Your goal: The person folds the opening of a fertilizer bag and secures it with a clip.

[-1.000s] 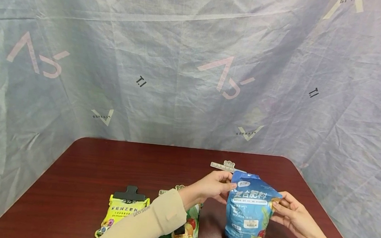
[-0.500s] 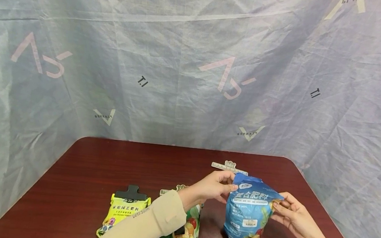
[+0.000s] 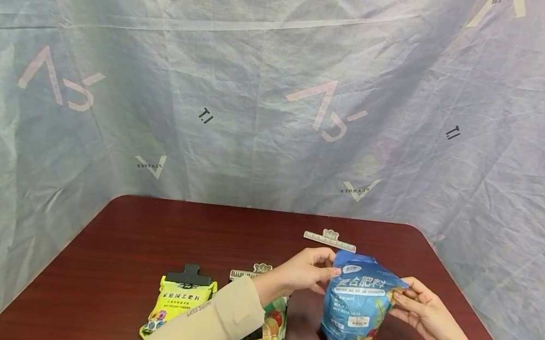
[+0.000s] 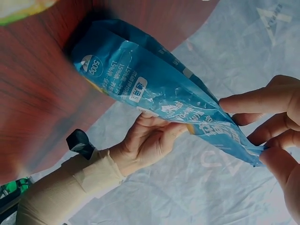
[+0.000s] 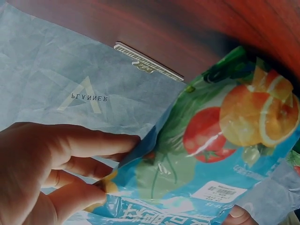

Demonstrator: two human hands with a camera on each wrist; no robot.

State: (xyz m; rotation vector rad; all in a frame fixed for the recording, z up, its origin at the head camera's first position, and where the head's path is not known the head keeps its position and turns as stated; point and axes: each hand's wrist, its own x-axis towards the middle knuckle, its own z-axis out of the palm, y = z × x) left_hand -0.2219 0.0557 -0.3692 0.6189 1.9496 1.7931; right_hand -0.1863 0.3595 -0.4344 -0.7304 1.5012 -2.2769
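blue bag upright at right of the red table
left hand pinches one top corner, right hand the other; pale clip just behind; yellow bag well left.

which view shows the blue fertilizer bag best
Head view: the blue fertilizer bag shows its front nearly whole. Left wrist view: slanted and narrow. Right wrist view: its printed tomato close up, but the bag cropped.
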